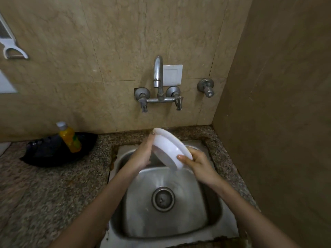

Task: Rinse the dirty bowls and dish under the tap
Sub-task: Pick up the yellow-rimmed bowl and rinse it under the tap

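A speckled granite counter (59, 187) meets beige marble-look wall tiles (114, 42) in a kitchen corner, with a square stainless steel sink (213, 219) set into the stone and a round drain (163, 199) at the middle of its basin. A chrome tap (158, 72) with an arched spout and two lever handles is mounted on the wall above the sink, a separate round valve (206, 87) to its right. On the counter to the left, a yellow bottle (69, 138) with a white cap stands against a crumpled black plastic bag (50, 151). Over the back of the basin, below the spout, a person holds a smooth white bowl (170, 149) steeply tilted, its underside toward the camera. The left hand (141, 154) is pressed flat against the bowl's upper-left side, fingers extended; the right hand (198, 163) clasps its lower rim, fingers curled around the edge.
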